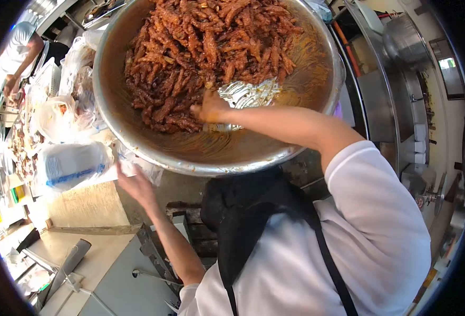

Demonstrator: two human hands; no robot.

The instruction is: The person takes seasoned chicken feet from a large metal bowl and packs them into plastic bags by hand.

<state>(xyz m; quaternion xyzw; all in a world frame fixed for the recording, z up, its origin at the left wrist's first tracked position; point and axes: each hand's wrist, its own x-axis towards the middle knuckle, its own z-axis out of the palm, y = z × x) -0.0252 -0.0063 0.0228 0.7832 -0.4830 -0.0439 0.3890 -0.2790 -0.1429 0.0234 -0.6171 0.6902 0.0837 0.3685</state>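
A wide metal bowl (108,113) holds a large heap of chicken feet (211,39) coated in dark red-brown sauce. My right hand (212,108) reaches into it from the right, at the near edge of the heap. Its fingers are bent around sauced feet there; the fingertips are partly hidden. Beside that hand, a shiny, sauce-streaked patch of the bowl's bottom shows. Outside the bowl at the lower left, my left hand (137,188) hangs with its fingers apart and nothing in it. A wrapped stack in clear plastic with blue print (74,166) lies close to its fingertips.
Clear plastic bags (77,79) crowd the table left of the bowl. Another person (24,50) stands at the far left. A metal shelf with a large pot (405,42) runs along the right. A pale counter (87,258) is at the lower left.
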